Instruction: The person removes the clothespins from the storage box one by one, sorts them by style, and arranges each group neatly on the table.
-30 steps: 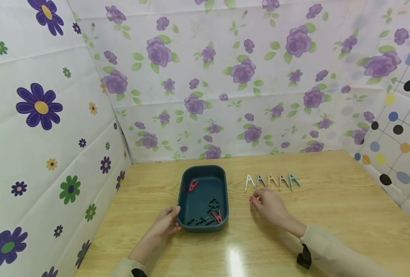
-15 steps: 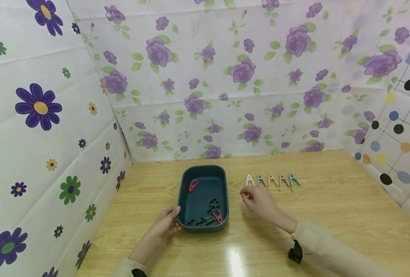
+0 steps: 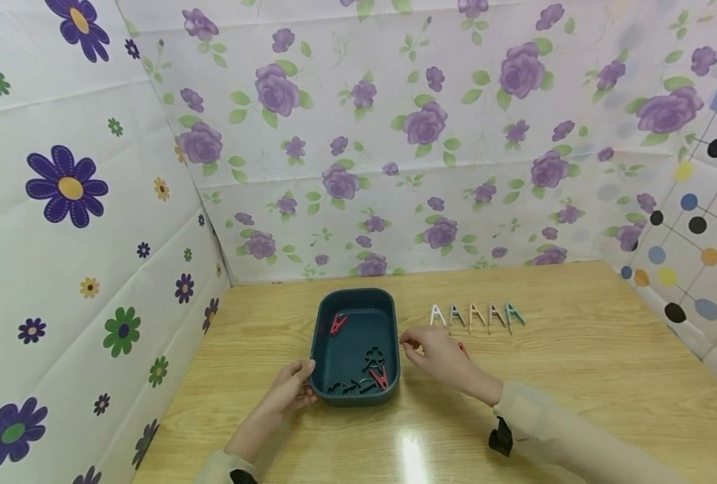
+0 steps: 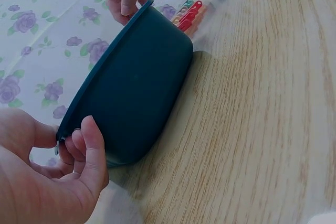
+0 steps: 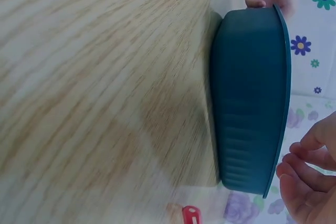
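Note:
A dark teal plastic tub [image 3: 345, 344] stands on the table. My left hand [image 3: 290, 388] grips its left rim, thumb on the rim and fingers against the outer wall in the left wrist view. My right hand [image 3: 440, 356] hovers just beyond the tub's right rim, fingers loosely curled, with nothing visible between them [image 5: 310, 177]. Inside the tub lie a red clothespin [image 3: 337, 325] near the back, another red clothespin [image 3: 381, 379] at the front right, and several thin dark outline shapes [image 3: 373, 359]. One more red clothespin [image 3: 463, 349], partly hidden, lies on the table behind my right hand.
Several clothespins stand in a row at the back right, from a white clothespin [image 3: 436, 314] to a teal clothespin [image 3: 514, 317]. The wooden table [image 3: 576, 349] meets a flowered cloth wall [image 3: 358, 168] at the back and patterned cloth on both sides.
My right hand has let go of the red clothespin and moved left to the tub's right rim. That clothespin now shows behind the hand. My left hand and the tub have not moved.

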Tool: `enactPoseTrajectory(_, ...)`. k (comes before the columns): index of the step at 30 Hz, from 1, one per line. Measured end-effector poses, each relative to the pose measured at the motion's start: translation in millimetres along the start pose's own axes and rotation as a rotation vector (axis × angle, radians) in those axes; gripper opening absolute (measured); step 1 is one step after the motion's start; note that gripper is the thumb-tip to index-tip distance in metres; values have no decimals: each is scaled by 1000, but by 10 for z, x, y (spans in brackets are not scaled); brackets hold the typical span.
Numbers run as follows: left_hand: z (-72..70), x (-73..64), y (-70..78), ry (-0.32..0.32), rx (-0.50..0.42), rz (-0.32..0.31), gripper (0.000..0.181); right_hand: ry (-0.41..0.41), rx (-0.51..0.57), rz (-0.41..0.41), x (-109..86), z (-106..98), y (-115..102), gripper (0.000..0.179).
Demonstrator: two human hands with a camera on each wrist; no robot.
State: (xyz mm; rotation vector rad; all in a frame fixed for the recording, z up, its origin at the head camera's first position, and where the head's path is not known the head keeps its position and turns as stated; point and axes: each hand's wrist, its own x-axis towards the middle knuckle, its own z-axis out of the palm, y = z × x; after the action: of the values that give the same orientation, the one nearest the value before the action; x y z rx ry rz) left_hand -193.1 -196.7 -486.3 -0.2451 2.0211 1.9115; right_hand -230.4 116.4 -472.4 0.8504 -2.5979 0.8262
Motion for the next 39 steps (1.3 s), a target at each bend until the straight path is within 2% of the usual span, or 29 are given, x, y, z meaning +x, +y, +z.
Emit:
enactPoseTrajectory(5,-1,0,-6,-6,-1,4,46,10,-29,-29,31,64,-33,8)
enactPoseTrajectory(11,5,-6,-2,-5,4,0,45,-54,3,-63,62,47,-102,11)
enactPoseTrajectory(19,11,17,-18,4,3,0,41,-125,-57,-157,132,74,-133,11)
enactPoseTrajectory(25,14,35,-26,28,-2,-8,40,-227,-73,-247,230,115,-159,12)
enactPoseTrajectory(30,15,33,-27,24,0,-4,42,-353,-68,-231,307,159,-197,15)
enactPoseTrajectory(35,18,17,-17,21,-3,-7,44,-431,-149,-235,359,198,-234,18)
enactPoseTrajectory(39,20,7,-12,28,-5,-8,44,-491,-281,-246,391,219,-273,20)
